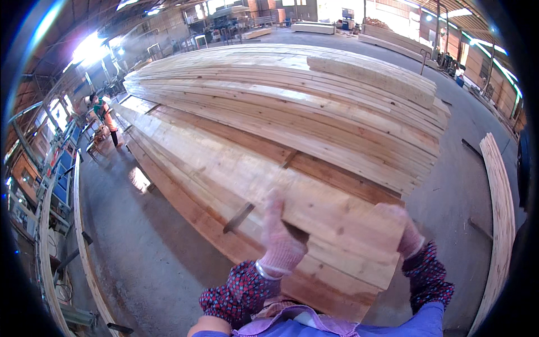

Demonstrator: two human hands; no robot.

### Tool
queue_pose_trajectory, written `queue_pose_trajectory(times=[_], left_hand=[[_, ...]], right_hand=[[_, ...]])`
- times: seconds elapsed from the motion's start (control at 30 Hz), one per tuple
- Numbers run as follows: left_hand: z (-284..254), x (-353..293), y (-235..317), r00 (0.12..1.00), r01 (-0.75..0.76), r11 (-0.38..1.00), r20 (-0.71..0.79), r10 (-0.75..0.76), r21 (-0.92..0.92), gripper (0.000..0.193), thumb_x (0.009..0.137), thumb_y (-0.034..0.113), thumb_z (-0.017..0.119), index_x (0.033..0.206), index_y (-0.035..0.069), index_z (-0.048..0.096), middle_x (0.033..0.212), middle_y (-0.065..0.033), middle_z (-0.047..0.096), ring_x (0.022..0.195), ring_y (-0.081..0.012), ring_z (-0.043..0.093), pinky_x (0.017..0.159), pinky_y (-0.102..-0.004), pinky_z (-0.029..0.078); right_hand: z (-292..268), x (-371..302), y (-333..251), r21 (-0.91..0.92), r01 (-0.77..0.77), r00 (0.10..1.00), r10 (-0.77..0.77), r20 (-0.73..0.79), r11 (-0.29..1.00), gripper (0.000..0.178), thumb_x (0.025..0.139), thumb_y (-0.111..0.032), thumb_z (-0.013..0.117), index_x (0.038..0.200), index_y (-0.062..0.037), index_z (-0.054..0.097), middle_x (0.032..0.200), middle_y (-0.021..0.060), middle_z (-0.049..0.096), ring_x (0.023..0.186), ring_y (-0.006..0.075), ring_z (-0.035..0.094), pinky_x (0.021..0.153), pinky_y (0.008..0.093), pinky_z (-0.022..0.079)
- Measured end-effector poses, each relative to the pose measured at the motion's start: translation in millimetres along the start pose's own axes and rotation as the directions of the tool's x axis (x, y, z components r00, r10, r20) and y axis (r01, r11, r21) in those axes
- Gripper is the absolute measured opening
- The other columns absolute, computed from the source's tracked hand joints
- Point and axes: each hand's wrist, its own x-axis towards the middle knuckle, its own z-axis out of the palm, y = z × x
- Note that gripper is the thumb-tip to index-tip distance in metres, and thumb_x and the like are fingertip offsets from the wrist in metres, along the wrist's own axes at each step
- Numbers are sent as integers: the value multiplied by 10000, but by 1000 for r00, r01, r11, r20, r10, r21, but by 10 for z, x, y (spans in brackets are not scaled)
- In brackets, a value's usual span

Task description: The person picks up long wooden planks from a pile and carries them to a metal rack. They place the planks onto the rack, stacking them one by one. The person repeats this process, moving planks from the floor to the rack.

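Note:
A long, wide pale wooden plank (pixel 331 210) runs from near my body toward the far left. My left hand (pixel 282 238), in a pinkish knitted glove, is closed on its near long edge, with the thumb on the upper face. At the right end of the same plank, my gloved right hand (pixel 405 229) grips the far corner; its fingers are partly hidden. Several other boards (pixel 348 264) lie under and beside the plank. A dark flat crosspiece (pixel 238 218) sits left of my left hand.
Beyond the plank rises a tall stack of boards (pixel 292 95). Another person (pixel 104 115) stands by the plank's far left end. More long timbers (pixel 497 224) lie at the right. A rail with dark supports (pixel 84 247) and machinery line the left.

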Motion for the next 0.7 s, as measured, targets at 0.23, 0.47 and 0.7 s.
queue_pose_trajectory(times=[0.23,0.47,0.7], left_hand=[[1265,987,-641,985,168,980,23,-171,104,440,890,426,625,1222,154,527,1226,-65,558,1155,-234,540,936,-445,494],[1959,1932,-1611,932,317,915,97,-350,250,597,813,480,682,1268,132,516,1245,-74,520,1137,-205,500,898,-398,459],[2055,2934,-1904,931,299,460,-150,-333,836,829,864,608,472,1330,-76,430,1379,-198,452,1201,-297,447,1016,-402,345]], right_hand=[[-1352,744,-27,364,-19,896,177,-407,931,228,886,-254,622,1008,-61,615,939,31,618,862,160,604,759,311,503],[-3015,494,262,0,-186,663,125,-738,983,321,934,-320,558,1130,-67,581,1008,36,586,912,158,570,799,306,478],[-2930,896,-324,-499,-638,503,-173,-847,587,301,990,-305,483,1121,-60,601,877,21,564,758,127,535,690,297,451]])
